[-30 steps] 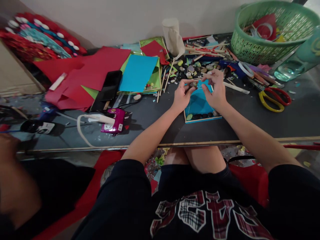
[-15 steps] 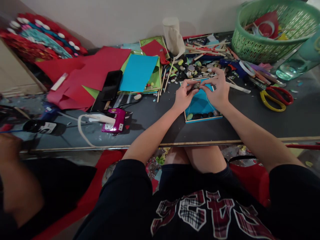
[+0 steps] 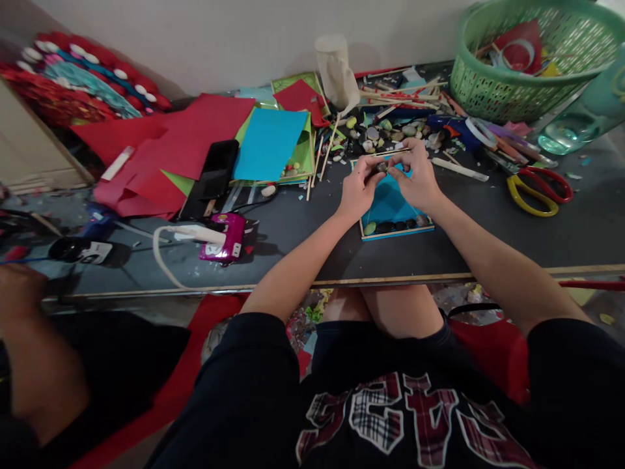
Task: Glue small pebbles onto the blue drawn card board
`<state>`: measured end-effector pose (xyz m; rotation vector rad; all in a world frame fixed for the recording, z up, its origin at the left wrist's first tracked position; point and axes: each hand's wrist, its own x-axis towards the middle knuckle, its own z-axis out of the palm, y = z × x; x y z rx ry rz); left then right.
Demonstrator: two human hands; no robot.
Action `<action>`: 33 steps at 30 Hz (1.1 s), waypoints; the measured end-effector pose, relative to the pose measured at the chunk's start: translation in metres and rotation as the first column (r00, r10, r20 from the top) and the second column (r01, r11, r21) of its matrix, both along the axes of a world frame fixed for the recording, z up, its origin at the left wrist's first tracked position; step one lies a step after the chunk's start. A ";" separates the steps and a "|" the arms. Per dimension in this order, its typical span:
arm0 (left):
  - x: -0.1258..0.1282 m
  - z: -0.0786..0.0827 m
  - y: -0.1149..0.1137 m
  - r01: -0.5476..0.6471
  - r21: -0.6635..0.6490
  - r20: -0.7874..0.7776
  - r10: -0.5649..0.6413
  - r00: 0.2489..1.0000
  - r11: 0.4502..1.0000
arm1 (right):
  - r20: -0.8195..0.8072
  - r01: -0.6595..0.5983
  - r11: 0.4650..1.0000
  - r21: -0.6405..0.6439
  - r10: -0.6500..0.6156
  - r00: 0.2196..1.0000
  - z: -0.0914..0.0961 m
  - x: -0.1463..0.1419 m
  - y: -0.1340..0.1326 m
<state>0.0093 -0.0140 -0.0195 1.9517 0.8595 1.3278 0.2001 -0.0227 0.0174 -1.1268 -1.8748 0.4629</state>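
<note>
My left hand [image 3: 357,185] and my right hand [image 3: 415,176] meet over a small blue card frame [image 3: 390,205] on the dark table. Both pinch a small dark pebble [image 3: 381,167] between their fingertips, just above the frame. A row of pebbles [image 3: 395,227] lies along the frame's near edge. More loose pebbles [image 3: 385,130] are scattered just beyond my hands, among wooden sticks.
Red, blue and green paper sheets [image 3: 215,140] and a black phone [image 3: 215,169] lie left. A pink glue gun [image 3: 224,238] with a white cord sits near the front edge. Yellow-red scissors [image 3: 537,189] and a green basket [image 3: 527,58] are at right. Another person's arm [image 3: 29,352] is at far left.
Both hands have kept hold of the pebble, turning it slightly and shifting a little between the frames. The view has drifted slightly.
</note>
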 end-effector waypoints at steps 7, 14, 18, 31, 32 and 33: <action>0.000 0.010 -0.008 -0.038 0.021 -0.060 0.039 0.997 0.999 | 0.030 0.012 1.000 0.002 -0.012 0.999 -0.002 0.005 0.002; 0.001 0.019 -0.017 -0.105 0.017 -0.085 0.106 0.991 0.994 | -0.008 -0.026 0.999 -0.042 0.026 1.000 -0.004 0.006 0.003; 0.002 0.022 -0.019 -0.102 -0.009 -0.106 0.100 0.989 0.995 | -0.032 -0.045 0.997 -0.067 0.043 0.999 -0.005 0.012 0.007; -0.009 -0.007 0.015 -0.023 -0.132 0.059 0.031 0.998 0.991 | -0.347 -0.145 0.984 -0.102 0.101 0.932 -0.003 0.028 0.019; -0.008 -0.008 0.016 0.013 -0.130 0.072 -0.004 0.997 0.991 | -0.340 -0.117 0.990 -0.084 0.082 0.937 -0.002 0.031 0.021; -0.008 -0.008 0.016 0.037 -0.125 0.081 -0.027 0.996 0.991 | -0.326 -0.095 0.993 -0.067 0.068 0.943 -0.001 0.033 0.022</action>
